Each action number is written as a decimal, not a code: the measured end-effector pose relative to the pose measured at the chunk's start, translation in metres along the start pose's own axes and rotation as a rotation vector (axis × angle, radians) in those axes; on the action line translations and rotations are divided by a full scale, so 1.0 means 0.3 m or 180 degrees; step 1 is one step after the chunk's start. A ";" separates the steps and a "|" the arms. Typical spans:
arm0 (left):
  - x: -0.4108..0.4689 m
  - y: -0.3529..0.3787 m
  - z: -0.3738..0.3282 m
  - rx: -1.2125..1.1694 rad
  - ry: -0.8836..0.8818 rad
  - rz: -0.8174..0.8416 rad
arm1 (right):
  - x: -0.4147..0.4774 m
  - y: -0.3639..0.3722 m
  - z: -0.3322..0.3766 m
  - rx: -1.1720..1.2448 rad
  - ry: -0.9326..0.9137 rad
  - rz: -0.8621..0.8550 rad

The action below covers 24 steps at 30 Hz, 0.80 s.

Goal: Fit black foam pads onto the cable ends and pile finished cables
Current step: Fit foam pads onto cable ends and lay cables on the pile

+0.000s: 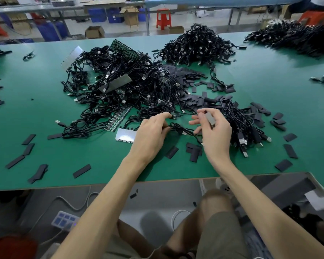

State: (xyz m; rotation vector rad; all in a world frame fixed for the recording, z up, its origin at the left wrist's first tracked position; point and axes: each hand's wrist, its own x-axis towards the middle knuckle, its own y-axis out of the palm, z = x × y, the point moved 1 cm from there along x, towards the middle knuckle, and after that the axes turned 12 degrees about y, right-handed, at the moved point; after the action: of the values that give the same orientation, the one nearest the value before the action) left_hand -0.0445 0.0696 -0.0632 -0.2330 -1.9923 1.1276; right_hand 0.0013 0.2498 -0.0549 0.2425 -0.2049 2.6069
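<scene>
Green matting covers the counter (260, 86) in front of us, and both our hands work at the near edge of a big tangled heap (131, 86) of black cables mixed with circuit-board strips. Our left hand (151, 133) has its grip curled on a thin black cable (183, 130) that runs across the gap to our right hand (213, 133), and its forefinger stretches to a connector at the heap's edge. The right grip pinches a small grey piece (209, 119) between thumb and fingertips; it is too blurred for us to say what it is. Black foam pads (194, 151) lie loose on the counter just below our hands, and more are scattered to both sides. A bundle (241, 124) of cables lies just to the right of our right hand, and a tall pile (196, 43) of cables stands well behind, toward the counter's far side.
</scene>
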 end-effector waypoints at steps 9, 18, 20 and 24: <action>-0.009 0.000 0.038 0.0779 -0.0848 -0.0003 | -0.005 -0.008 0.005 0.0295 -0.0086 -0.0327; 0.005 0.006 0.026 0.0578 -0.0816 0.0305 | -0.018 0.005 0.019 0.0513 -0.0681 -0.0158; 0.004 0.007 0.025 0.0570 -0.0794 0.0342 | -0.016 0.008 0.016 0.0435 -0.0690 -0.0141; 0.000 -0.008 0.023 0.0479 -0.0654 0.0046 | -0.011 0.023 0.004 -0.0229 -0.0716 0.0150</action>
State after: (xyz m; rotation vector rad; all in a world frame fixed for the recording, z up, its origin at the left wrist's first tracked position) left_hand -0.0490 0.0640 -0.0631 -0.0549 -2.0732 1.3498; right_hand 0.0007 0.2422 -0.0552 0.5112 -0.3862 2.6098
